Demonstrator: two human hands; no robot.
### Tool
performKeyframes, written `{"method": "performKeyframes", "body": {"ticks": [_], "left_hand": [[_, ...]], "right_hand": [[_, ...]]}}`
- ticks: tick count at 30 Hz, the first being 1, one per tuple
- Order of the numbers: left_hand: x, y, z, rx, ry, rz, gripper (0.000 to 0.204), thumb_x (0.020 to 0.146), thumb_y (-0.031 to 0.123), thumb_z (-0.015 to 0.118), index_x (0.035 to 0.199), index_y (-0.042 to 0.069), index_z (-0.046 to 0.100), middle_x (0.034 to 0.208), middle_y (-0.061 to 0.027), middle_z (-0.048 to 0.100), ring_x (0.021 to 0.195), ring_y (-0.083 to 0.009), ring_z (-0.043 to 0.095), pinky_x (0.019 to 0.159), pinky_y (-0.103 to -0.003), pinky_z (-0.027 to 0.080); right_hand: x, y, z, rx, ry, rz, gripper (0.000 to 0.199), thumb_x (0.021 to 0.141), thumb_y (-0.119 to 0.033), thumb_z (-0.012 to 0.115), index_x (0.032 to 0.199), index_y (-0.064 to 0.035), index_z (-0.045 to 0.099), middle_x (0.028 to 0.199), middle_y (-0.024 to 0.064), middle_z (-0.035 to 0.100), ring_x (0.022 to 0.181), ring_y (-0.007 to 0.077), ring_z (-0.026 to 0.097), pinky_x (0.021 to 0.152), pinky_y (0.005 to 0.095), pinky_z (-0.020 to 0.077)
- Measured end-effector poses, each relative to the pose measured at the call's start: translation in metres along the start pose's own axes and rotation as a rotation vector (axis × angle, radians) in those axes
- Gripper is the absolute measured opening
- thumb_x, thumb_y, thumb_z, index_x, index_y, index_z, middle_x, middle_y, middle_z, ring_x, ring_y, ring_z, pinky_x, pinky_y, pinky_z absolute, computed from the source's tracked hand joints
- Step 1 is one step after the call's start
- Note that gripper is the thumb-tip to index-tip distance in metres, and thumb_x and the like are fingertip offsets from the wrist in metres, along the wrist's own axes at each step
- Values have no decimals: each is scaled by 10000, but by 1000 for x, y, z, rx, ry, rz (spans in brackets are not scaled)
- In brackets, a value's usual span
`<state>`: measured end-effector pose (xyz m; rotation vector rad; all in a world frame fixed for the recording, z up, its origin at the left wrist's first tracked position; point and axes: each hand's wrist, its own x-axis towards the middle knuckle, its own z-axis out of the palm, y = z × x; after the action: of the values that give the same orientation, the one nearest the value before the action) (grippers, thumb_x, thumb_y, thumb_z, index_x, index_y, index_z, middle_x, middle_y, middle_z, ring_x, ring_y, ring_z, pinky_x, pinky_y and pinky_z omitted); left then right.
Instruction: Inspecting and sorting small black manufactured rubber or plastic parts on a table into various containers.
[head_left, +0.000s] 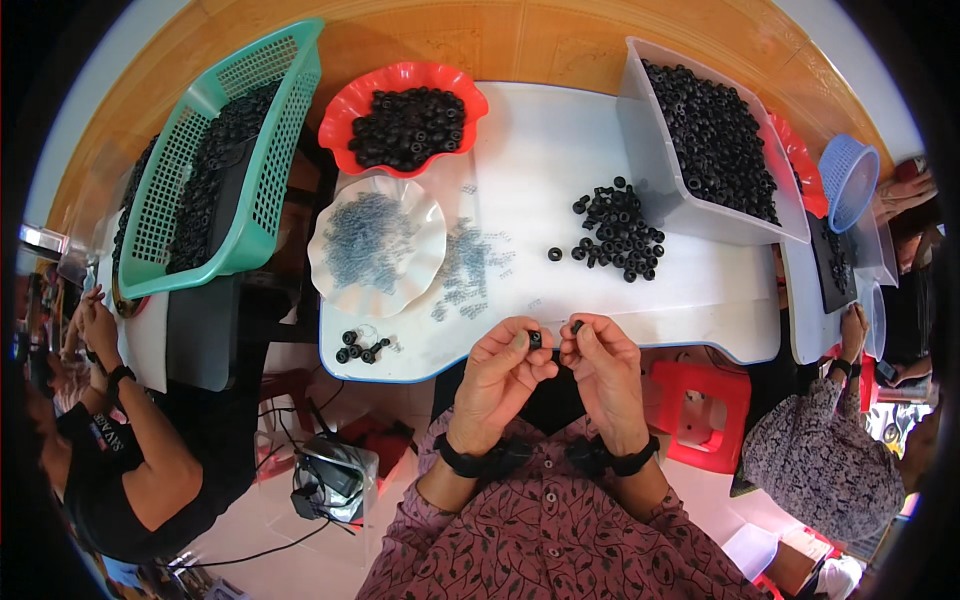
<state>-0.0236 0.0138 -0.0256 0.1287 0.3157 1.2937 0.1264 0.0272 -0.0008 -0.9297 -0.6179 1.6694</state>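
Note:
Near the table's front edge, my left hand pinches a small black plastic piece with a hole in its side between thumb and fingers. Beside it, my right hand grips another small black plastic piece with thumb and forefinger, the two pieces apart. Ahead and to the right lies a heap of round black plastic parts. A white scalloped plate holds many tiny metal springs, and more loose springs are scattered to its right.
A red wavy bowl of black parts stands behind the plate, and a clear bin of round parts at back right. Several black pieces lie at front left. A green basket is left; people work at both sides. Below is a red stool.

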Motion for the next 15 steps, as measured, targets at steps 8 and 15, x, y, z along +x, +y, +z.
{"method": "performKeyframes", "body": {"ticks": [8, 15], "left_hand": [[0, 7, -8, 40, 55, 69, 232, 961, 106, 558, 1152, -24, 587, 964, -88, 588, 780, -115, 492, 714, -263, 458], [2, 7, -7, 125, 90, 90, 207, 964, 108, 561, 1128, -12, 601, 961, -90, 594, 781, -119, 520, 734, -288, 510]], "right_hand": [[21, 6, -10, -526, 195, -225, 163, 944, -91, 593, 1063, 10, 641, 923, 67, 670, 721, 110, 596, 657, 232, 480], [38, 4, -10, -1168, 215, -609, 108, 865, -12, 644, 972, -19, 659, 869, 97, 622, 644, 146, 575, 575, 275, 458]]}}
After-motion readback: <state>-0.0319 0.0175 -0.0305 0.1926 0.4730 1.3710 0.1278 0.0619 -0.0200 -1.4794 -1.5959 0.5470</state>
